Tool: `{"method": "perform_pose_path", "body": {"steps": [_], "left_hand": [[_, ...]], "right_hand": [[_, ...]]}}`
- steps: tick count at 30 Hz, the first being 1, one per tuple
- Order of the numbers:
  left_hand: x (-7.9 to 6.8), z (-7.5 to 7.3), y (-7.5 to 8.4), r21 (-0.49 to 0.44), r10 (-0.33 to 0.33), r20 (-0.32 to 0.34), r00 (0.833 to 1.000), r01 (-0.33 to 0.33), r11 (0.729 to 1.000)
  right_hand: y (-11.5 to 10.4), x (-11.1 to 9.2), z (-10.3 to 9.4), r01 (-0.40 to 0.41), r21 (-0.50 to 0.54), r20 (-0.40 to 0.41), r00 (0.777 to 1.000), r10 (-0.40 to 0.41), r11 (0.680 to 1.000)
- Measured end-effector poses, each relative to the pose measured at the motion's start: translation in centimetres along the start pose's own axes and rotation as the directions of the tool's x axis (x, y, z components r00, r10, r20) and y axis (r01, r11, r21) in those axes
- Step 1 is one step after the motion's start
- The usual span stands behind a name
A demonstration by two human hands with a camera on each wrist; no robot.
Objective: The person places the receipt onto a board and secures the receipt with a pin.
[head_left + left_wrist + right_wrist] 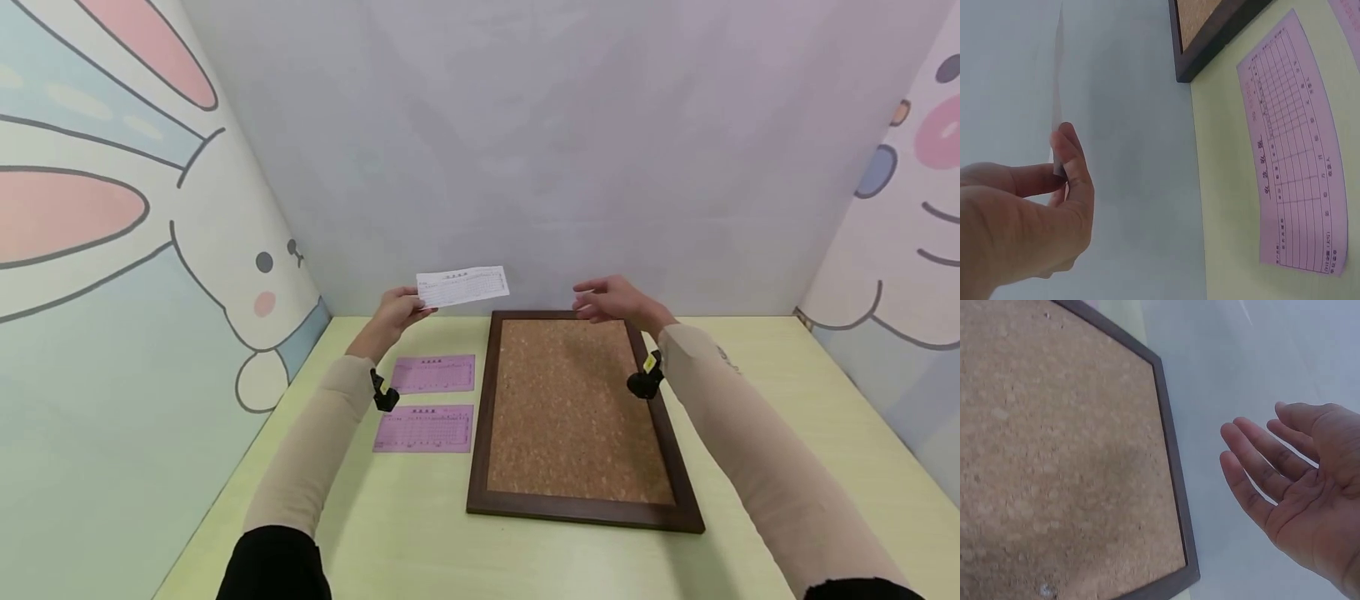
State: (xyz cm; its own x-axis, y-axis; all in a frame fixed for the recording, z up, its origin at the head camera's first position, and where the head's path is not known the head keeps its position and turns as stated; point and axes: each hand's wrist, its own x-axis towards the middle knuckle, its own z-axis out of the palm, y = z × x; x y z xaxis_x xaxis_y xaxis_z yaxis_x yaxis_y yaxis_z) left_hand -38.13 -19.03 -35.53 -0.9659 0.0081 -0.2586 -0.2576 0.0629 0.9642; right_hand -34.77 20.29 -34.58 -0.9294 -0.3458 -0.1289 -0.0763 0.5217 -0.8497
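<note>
Left hand [394, 312] pinches a white slip [467, 287], visibly printed only in the head view; right hand [615, 302] relaxed.

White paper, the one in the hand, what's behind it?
In the head view, the wall shows beyond the edges of the white paper. The paper, pinched by the left hand, covers the patch straight behind it, so that bit can't be seen.
</note>
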Motion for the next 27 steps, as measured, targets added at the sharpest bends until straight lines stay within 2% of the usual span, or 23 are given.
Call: {"method": "perform_pose_path", "body": {"steps": [10,18,27], "left_hand": [[-0.4,2.3,0.7,0.017,0.036,0.073,0.997,-0.037,0.999],[-0.4,3.7,0.6,0.021,0.038,0.100,0.994,-0.040,0.999],[-0.1,4.8,0.8,0.008,0.035,0.118,0.992,-0.036,0.999]], "right_hand": [[-2.1,1.1,1.9,-0.002,0.133,0.010,1.000,0.001,0.991],[-2.7,1.6,2.9,0.007,0.122,0.016,1.000,-0.009,0.992],[-2.5,1.8,2.6,-0.003,0.127,-0.019,1.000,0.006,0.992]]}}
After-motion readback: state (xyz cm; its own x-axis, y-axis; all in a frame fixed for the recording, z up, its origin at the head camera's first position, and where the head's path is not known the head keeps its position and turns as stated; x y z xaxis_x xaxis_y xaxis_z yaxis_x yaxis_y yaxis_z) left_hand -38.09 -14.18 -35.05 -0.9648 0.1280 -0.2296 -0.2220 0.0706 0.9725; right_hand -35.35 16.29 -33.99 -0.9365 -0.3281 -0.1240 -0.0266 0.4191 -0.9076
